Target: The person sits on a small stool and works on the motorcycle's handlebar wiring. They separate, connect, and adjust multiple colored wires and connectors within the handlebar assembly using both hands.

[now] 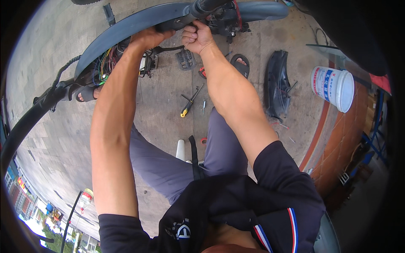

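Note:
My left hand [149, 38] reaches under the curved grey fender [109, 38] to a black part of the vehicle frame [181, 21], its fingers partly hidden. My right hand [197, 39] is beside it, fingers curled and thumb raised against the underside of that frame; what it holds is hidden. Exposed coloured wires [112, 63] hang left of my left wrist. Below my hands a black pedal [185, 59] lies on the ground, with a yellow-handled screwdriver [184, 111] and a thin small screwdriver [204, 107] nearer my legs.
A detached black fender piece [273, 84] lies to the right, beside a white bucket [339, 90]. A red-and-black tool [202, 72] and a small red roll [203, 141] are on the ground. Sandalled feet [239, 63] rest near the vehicle. A black bar [25, 122] arcs along the left.

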### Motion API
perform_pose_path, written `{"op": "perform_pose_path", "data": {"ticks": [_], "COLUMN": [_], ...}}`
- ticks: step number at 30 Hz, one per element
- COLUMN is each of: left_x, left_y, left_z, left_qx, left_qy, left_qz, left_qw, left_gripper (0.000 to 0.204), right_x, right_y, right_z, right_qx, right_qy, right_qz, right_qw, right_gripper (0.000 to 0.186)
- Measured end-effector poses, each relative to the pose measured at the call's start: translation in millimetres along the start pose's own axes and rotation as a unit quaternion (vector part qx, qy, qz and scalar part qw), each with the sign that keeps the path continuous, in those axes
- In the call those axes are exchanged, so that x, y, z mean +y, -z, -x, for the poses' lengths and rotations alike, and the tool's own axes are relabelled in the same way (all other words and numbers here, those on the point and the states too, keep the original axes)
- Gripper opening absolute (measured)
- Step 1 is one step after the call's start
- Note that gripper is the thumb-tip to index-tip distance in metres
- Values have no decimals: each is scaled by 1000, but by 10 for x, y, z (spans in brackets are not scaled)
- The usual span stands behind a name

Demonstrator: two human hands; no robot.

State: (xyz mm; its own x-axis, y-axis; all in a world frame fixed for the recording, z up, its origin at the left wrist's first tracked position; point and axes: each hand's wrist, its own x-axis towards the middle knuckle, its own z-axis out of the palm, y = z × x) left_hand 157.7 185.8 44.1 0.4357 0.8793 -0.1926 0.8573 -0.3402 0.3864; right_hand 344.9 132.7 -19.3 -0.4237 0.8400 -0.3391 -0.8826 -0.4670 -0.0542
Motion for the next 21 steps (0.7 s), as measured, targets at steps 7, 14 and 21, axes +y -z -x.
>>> {"op": "perform_pose_path", "data": {"ticks": [7, 14, 21], "left_x": [189, 115, -115], "left_y": [192, 138, -181], "left_z": [88, 30, -71], "left_qx": [-127, -115, -108], "left_qy": [174, 120, 46], "left_qz": [88, 53, 113], "left_qw": [973, 985, 987], "left_gripper": [69, 71, 72], "right_x": [-98, -143, -11], "right_y": [109, 95, 25], "right_z": [21, 24, -2], "right_qx": [-81, -100, -21], "right_qy": [-45, -63, -6], "right_qz": [-33, -37, -93], "right_qw": [995, 992, 995], "right_gripper": [25, 22, 24]}}
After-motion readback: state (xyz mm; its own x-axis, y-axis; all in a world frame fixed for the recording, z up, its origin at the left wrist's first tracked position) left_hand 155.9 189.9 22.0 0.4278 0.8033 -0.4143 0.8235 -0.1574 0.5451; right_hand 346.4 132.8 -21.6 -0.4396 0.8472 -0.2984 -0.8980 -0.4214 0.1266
